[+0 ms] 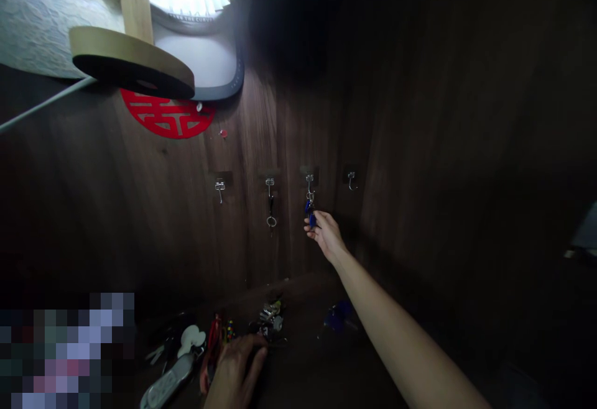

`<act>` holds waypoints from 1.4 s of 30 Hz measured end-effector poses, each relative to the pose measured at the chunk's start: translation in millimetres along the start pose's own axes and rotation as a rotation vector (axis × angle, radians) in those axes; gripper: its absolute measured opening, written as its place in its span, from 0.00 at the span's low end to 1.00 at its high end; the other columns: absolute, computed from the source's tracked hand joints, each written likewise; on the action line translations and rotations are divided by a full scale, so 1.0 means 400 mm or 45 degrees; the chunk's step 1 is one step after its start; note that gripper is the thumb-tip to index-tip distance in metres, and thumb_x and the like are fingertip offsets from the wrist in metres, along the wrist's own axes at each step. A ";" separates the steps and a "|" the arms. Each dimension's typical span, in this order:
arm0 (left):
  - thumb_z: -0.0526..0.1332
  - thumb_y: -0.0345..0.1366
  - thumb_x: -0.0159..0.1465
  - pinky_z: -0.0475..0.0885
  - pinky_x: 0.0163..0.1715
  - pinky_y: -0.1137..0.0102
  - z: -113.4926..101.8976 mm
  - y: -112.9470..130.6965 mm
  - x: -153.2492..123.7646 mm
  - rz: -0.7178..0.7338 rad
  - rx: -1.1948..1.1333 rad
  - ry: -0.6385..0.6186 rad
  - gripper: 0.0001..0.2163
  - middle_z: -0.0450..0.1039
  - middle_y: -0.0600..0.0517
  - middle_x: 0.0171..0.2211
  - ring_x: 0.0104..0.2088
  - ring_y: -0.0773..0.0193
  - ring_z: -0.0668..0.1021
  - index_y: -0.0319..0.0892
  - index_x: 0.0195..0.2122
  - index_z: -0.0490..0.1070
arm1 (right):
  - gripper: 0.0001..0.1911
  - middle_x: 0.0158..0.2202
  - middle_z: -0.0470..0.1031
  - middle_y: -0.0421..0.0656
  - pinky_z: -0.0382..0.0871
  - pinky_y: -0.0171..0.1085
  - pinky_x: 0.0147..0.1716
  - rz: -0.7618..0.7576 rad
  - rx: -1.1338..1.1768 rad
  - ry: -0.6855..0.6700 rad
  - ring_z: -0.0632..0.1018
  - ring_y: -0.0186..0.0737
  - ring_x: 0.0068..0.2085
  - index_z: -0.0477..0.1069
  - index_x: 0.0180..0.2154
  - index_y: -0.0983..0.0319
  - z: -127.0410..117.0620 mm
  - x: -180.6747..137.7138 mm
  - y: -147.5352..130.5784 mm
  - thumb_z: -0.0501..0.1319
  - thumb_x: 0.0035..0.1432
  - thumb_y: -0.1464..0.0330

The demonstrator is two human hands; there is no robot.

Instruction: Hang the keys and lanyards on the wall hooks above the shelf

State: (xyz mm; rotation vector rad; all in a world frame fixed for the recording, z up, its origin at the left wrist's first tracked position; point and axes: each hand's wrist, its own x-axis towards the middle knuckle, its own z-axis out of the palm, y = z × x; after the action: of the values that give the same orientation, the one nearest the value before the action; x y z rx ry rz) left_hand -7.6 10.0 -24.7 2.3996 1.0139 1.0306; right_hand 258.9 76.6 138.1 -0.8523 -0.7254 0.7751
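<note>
On the dark wood wall (420, 148), the right hand (325, 235) pinches a blue fob (310, 213) on the third hook (310, 182); a ring (271, 222) hangs left of it, the fourth hook (351, 180) is bare, and keys (269, 322) lie on the worktop (303, 291) beside the curled left hand (236, 373), its grip unclear

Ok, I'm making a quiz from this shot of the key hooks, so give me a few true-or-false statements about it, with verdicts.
1. The right hand touches a blue key fob hanging from the third of four silver metal hooks, counting from the left. True.
2. The leftmost hook holds a black strap with a silver ring. False: the black strap with a silver ring hangs from the second hook, and the leftmost hook holds nothing.
3. The left hand is low down among keys and keychains on a dark wooden shelf. True.
4. The round red ornament sits right of the hooks. False: the round red ornament is up and left of them, on the dark wood-grain wall.
</note>
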 end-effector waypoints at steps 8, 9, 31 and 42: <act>0.53 0.41 0.64 0.73 0.42 0.67 -0.020 0.034 0.000 -0.034 -0.036 0.002 0.10 0.78 0.51 0.36 0.39 0.60 0.78 0.48 0.37 0.73 | 0.15 0.23 0.76 0.37 0.66 0.30 0.20 0.095 -0.015 0.003 0.75 0.32 0.21 0.64 0.34 0.58 -0.049 -0.076 0.061 0.65 0.44 0.64; 0.53 0.41 0.64 0.73 0.42 0.67 -0.018 0.032 -0.001 -0.036 -0.039 0.002 0.10 0.78 0.51 0.36 0.39 0.59 0.78 0.48 0.37 0.73 | 0.16 0.23 0.76 0.37 0.66 0.30 0.20 0.103 -0.019 0.003 0.75 0.32 0.21 0.64 0.35 0.58 -0.056 -0.090 0.070 0.66 0.44 0.65; 0.51 0.40 0.64 0.71 0.41 0.65 -0.072 0.056 -0.012 -0.259 0.000 0.194 0.11 0.77 0.52 0.37 0.40 0.59 0.77 0.47 0.39 0.71 | 0.07 0.29 0.74 0.40 0.67 0.33 0.26 -0.332 -0.940 -0.433 0.75 0.36 0.27 0.71 0.32 0.58 -0.126 -0.303 0.261 0.54 0.56 0.68; 0.50 0.34 0.64 0.71 0.43 0.61 -0.086 0.011 -0.017 -0.280 0.185 0.217 0.10 0.77 0.50 0.37 0.41 0.58 0.78 0.44 0.39 0.70 | 0.14 0.36 0.73 0.41 0.67 0.38 0.44 -0.613 -1.336 -0.881 0.72 0.39 0.42 0.73 0.36 0.57 -0.107 -0.342 0.244 0.53 0.55 0.78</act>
State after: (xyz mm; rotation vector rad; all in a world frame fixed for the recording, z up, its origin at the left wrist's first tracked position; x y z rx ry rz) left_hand -33.9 2.9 -2.3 2.2740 1.4220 1.1290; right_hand 194.0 -9.4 2.3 -1.2617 -1.9666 0.1785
